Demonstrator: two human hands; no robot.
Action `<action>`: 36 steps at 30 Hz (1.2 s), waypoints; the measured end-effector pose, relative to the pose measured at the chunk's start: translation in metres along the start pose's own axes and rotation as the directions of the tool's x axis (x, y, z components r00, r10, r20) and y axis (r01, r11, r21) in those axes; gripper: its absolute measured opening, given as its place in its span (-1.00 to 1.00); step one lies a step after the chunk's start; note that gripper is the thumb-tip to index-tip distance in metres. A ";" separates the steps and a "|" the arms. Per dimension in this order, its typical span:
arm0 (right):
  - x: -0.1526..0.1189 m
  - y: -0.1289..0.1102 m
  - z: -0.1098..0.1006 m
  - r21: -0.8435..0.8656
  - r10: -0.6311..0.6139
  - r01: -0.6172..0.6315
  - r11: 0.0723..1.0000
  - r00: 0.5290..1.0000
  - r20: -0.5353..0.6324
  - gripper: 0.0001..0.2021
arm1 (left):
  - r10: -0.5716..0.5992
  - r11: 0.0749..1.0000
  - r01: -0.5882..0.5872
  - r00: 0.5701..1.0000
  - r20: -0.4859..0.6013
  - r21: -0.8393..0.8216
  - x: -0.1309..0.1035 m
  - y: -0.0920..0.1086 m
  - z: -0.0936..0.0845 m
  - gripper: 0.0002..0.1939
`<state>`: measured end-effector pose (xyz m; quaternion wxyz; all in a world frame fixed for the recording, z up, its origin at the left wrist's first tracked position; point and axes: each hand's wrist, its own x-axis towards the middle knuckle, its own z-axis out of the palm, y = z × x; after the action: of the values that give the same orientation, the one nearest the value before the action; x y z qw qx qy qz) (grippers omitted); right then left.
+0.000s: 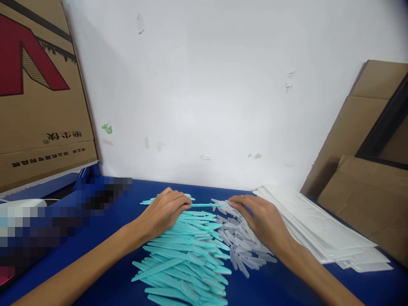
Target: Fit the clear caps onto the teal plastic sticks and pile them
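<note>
My left hand (pixel 168 210) is closed on one end of a thin turquoise stick (pixel 204 205), which points right above the pile. Its right tip reaches close to my right hand (pixel 256 212), whose thumb and fingertips are pinched together at the small translucent pieces; what they hold is too small to make out. Many flat turquoise sticks (pixel 188 259) lie heaped below and between the hands, and a few more show behind my left hand. Small translucent white pieces (pixel 242 242) are scattered beside them, under and left of my right hand.
Flat white bags or sheets (pixel 312 225) are stacked on the blue table (pixel 108 238) at the right. Cardboard (pixel 366 191) leans behind them. A large printed carton (pixel 41 114) stands at the left, near a white object and a blurred area. A white wall (pixel 204 93) closes the back.
</note>
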<state>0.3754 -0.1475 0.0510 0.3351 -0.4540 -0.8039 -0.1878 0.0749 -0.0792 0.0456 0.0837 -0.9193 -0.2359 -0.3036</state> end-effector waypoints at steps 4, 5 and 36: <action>-0.001 -0.001 0.002 0.018 -0.054 0.053 0.998 0.998 0.023 -0.78 | 0.012 1.000 -0.012 1.000 0.009 -0.001 -0.001 0.002 -0.001 -0.83; -0.001 -0.001 0.003 0.027 -0.067 0.066 0.997 0.997 0.036 -0.78 | 0.016 1.000 -0.016 1.000 0.013 0.006 -0.001 0.002 -0.001 -0.82; -0.001 -0.004 0.000 0.004 -0.101 0.101 0.995 0.995 -0.022 -0.78 | -0.004 1.000 0.001 0.997 -0.083 -0.030 -0.001 0.005 0.000 -0.84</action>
<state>0.3722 -0.1498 0.0502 0.3349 -0.4100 -0.8226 -0.2075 0.0764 -0.0840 0.0454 0.0792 -0.9068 -0.2287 -0.3453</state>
